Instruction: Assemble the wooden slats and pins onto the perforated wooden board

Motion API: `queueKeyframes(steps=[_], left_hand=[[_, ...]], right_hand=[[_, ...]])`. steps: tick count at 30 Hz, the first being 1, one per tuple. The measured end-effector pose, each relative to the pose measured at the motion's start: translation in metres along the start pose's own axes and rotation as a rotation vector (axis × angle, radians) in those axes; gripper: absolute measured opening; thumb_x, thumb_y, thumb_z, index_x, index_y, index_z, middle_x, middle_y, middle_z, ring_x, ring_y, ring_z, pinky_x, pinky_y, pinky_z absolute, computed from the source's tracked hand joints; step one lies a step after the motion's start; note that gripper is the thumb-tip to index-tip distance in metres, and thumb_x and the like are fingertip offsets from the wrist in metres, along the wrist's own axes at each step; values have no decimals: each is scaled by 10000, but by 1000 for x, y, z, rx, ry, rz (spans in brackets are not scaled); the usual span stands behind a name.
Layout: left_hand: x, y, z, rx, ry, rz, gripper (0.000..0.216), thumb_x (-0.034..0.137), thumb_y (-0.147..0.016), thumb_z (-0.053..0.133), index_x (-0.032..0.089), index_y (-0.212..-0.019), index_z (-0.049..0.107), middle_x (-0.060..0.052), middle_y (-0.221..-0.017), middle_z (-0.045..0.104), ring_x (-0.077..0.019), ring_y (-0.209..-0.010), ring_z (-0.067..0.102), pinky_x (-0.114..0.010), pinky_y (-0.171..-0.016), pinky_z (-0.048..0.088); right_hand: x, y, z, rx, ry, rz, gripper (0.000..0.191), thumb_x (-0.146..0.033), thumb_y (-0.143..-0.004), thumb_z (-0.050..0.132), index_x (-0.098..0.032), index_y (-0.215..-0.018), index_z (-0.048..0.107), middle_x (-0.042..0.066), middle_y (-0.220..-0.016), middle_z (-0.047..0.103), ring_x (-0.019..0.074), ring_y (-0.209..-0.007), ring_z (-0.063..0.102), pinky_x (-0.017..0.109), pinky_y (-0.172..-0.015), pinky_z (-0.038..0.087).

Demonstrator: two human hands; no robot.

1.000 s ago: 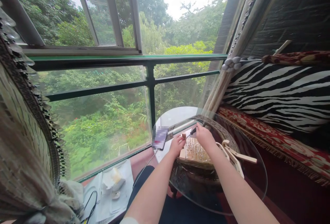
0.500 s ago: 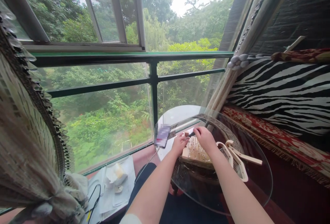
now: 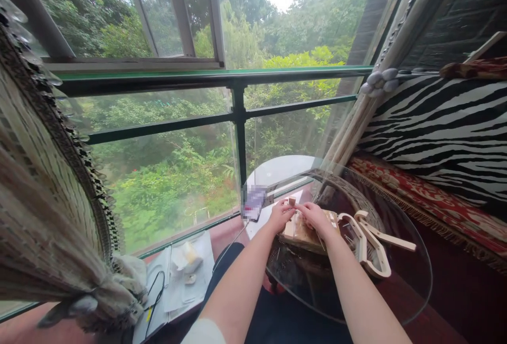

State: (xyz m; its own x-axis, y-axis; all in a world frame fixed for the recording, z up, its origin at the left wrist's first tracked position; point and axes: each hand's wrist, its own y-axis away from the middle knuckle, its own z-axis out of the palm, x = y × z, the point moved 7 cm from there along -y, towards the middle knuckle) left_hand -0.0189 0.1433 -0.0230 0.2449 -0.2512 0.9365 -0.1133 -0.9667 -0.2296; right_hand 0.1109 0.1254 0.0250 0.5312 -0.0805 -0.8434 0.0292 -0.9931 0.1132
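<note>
A small brown wooden block [image 3: 292, 202] stands up between the fingertips of my left hand [image 3: 280, 216], which is closed on it. My right hand [image 3: 315, 216] is curled beside it, with its fingertips reaching to the block. A thin rod-like piece shows below the right palm; what that hand grips is hidden. Beneath both hands lies a wooden board [image 3: 304, 234] with a pale wood strip [image 3: 290, 228] near its left end. The board rests on a round glass table [image 3: 340, 301].
Pale wooden hanger-like frames [image 3: 366, 251] lie right of the board. A phone [image 3: 254, 204] with a cable stands at the far left of the glass, beside white paper [image 3: 261, 225]. Left of my leg, a sheet-covered surface [image 3: 178, 291] bears a crumpled wrapper [image 3: 187, 258] and a black cord [image 3: 156, 301].
My right hand has drawn in toward the left, and the dark handle it held no longer shows. The brown block now stands higher above the left fingers. The view has shifted slightly.
</note>
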Motion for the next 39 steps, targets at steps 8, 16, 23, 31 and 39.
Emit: queueKeyframes(steps=[8,16,23,31,39], left_hand=[[9,0,2,-44,-38,17,236,163,-782,547,179,-931,729,-77,-1243,569,-221,-1132,529,-362,-1031,392],[26,9,-4,22,-35,67,195,224,-807,559,175,-896,726,-77,-1195,588,-204,-1095,551,-323,-1001,419],[28,13,-10,100,-6,82,258,175,-787,580,186,-1033,657,-76,-1171,619,-206,-1111,558,-349,-1004,416],[20,19,-14,153,-28,-41,164,239,-745,643,205,-886,718,-90,-1237,608,-252,-1179,544,-397,-999,431],[23,21,-14,144,-35,-54,170,223,-767,591,206,-848,741,-88,-1316,541,-243,-1208,524,-387,-1033,412]], right_hand=[[-7,-8,10,-120,131,134,340,-491,-761,581,-187,-643,485,-63,-341,396,96,-325,394,207,-370,272],[-4,-5,10,-40,131,28,344,-485,-817,484,-179,-699,588,-33,-403,463,113,-386,458,211,-408,312],[-5,-5,5,14,191,-9,355,-494,-785,502,-182,-667,625,-5,-437,525,126,-410,487,228,-442,336],[-2,-3,6,3,124,49,364,-520,-753,528,-180,-696,648,-14,-391,483,144,-374,491,233,-381,350],[-1,-2,10,-59,70,50,338,-497,-782,525,-182,-680,593,-40,-376,442,112,-341,442,212,-358,328]])
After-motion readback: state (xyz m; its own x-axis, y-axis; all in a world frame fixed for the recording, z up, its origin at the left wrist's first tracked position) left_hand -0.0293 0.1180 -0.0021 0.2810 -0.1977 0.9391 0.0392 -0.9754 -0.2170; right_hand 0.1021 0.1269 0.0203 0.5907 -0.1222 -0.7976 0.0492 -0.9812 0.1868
